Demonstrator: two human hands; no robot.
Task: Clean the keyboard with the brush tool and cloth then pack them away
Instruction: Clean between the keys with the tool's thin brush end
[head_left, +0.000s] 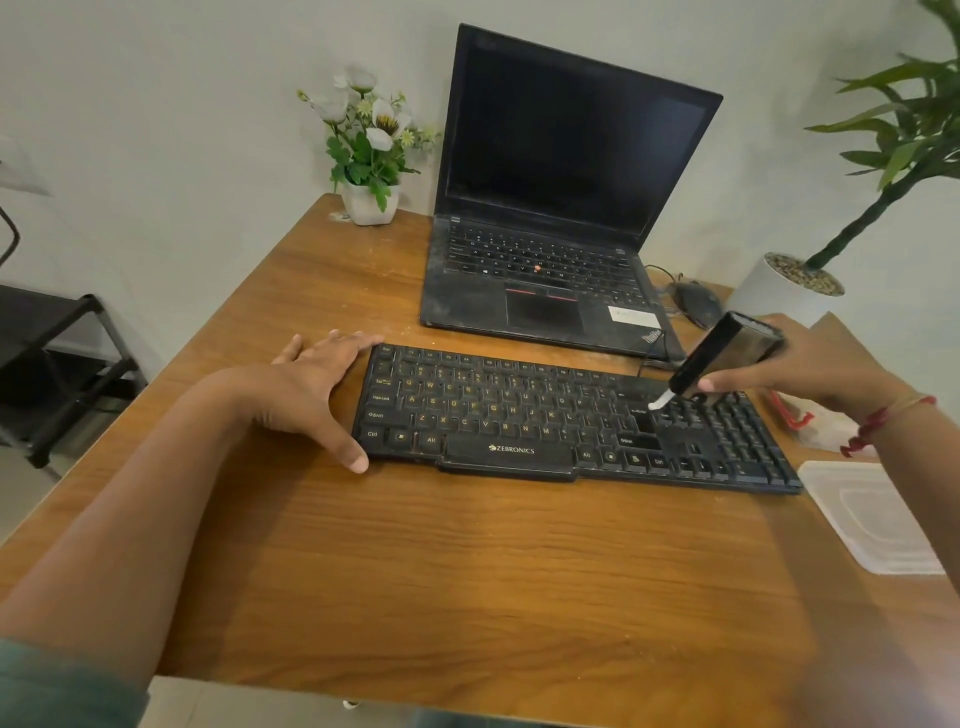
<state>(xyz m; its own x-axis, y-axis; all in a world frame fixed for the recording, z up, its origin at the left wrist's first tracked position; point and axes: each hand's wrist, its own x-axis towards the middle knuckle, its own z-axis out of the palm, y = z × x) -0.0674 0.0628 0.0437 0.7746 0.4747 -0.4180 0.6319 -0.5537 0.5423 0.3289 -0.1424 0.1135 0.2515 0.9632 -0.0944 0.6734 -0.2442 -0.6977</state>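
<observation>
The keyboard (545, 415) lies flat across the middle of the tabletop (467, 571). It is a broad, stiff plastic slab, probably light enough to skid under sideways brushing. The left grip (311, 384) is spread against its 9 o'clock end, fingers straight at the far corner and thumb at the near corner, which looks a sound place to brace it. The right grip (810, 364), at 3 o'clock, is wrapped round the wide upper end of the brush tool (722, 353), a slim, rigid black casing held tilted, its small white tip (658, 402) touching the keys beside the Enter block. The tool seems light and smooth-sided; a lower pinch would likely steer the soft tip better between keycaps, which could pop if levered. The cloth I cannot make out. A clear plastic piece (872, 514), perhaps a lid, lies at 4 o'clock.
</observation>
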